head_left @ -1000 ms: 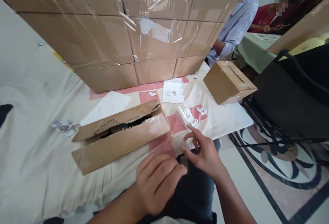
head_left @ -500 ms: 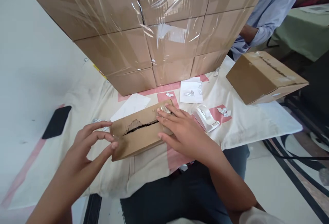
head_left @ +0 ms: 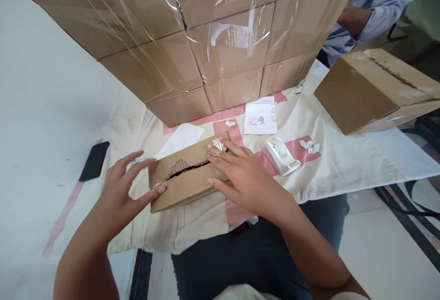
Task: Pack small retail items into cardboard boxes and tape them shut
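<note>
A small cardboard box point(head_left: 187, 187) lies on the cloth-covered table, a ragged slit running along its top and a patch of cardboard torn beside it. Clear tape shows at both ends of the slit. My left hand point(head_left: 125, 194) is at the box's left end, thumb on the top edge and fingers apart. My right hand point(head_left: 245, 176) rests flat with spread fingers on the right end, over the shiny clear tape point(head_left: 220, 145). To the right of that hand stands a white tape dispenser point(head_left: 280, 155).
Stacked cardboard boxes point(head_left: 228, 75) wrapped in clear film rise behind. A larger box point(head_left: 364, 91) sits at right, near a person's sleeve point(head_left: 381, 20). Paper sheets point(head_left: 261, 117), small paper pieces point(head_left: 309, 146) and a black phone point(head_left: 94, 161) lie on the table.
My left hand has shifted slightly at the box's left end, its thumb now further onto the top. My right hand stays on the right end. The whole view has shifted a little.
</note>
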The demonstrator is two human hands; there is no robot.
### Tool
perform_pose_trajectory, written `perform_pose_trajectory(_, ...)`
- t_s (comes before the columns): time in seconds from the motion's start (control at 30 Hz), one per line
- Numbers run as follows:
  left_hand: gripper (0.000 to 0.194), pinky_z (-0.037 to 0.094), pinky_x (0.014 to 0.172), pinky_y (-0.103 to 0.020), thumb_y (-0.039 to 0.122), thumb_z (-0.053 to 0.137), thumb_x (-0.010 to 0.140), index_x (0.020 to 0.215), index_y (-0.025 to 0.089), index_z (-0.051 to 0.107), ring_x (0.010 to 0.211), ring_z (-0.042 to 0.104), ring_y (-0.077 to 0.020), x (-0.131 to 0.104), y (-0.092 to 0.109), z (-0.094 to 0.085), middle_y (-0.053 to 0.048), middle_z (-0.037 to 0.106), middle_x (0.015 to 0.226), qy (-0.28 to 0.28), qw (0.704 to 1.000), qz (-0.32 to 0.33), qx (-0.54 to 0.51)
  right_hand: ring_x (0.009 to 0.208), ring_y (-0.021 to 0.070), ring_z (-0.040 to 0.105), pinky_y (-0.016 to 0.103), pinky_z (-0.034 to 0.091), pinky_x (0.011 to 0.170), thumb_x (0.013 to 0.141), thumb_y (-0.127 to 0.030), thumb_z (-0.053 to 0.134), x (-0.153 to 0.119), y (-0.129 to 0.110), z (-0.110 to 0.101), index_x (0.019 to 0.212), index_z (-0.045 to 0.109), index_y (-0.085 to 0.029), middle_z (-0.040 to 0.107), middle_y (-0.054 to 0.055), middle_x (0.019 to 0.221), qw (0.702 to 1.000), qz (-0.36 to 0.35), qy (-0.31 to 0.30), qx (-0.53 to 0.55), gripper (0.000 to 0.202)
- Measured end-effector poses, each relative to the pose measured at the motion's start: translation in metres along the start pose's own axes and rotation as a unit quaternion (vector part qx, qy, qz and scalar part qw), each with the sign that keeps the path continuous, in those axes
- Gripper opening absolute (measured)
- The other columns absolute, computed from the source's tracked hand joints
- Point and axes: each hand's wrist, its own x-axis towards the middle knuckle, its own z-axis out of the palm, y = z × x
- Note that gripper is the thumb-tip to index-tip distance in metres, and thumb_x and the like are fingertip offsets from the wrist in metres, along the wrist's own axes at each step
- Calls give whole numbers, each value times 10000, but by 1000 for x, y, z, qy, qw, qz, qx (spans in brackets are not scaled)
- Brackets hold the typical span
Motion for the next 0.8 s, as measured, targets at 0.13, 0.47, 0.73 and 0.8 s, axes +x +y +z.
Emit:
perform_pose_trajectory(0.13, 708, 478, 1047, -569, 666, 682, 804, 1403, 317, 541, 1279, 559, -369, 9, 0, 5, -94, 564, 1455, -76, 981, -125, -128, 1522, 354, 337, 579, 391, 1172, 1014, -391, 561, 0, 1, 0, 1386, 640, -160, 496, 75, 1565, 1000, -5, -3, -6, 445)
perform_pose_trajectory(0.47, 602, 461, 1112, -513, 608, 680, 841, 1360, 328, 557, 1366, 508, -335, 10, 18, 23, -43, 536, 1493, -22, 966, -150, -208, 1538, 325, 293, 549, 350, 1205, 1030, -409, 535, 1, 1, 5, 1393, 626, -186, 482, 70, 1582, 1000, -7, 4, -13, 436)
perform_pose_trajectory(0.73, 599, 482, 1107, -614, 593, 689, 829, 1374, 376, 571, 1383, 507, -385, 12, 11, 37, 29, 591, 1455, 40, 937, -193, -287, 1491, 236, 398, 486, 358, 1213, 1014, -284, 558, -7, 52, -41, 1398, 613, -274, 510, 49, 1561, 990, -49, 91, 101, 388)
perform_pose_trajectory(0.8, 628, 523, 1038, -636, 511, 704, 843, 1428, 356, 535, 1345, 538, -405, -2, 12, 39, -16, 572, 1479, 103, 945, -135, -279, 1358, 241, 547, 481, 422, 1152, 988, -241, 565, -5, 88, -64, 1303, 678, -283, 637, 48, 1421, 979, 13, 175, 105, 337)
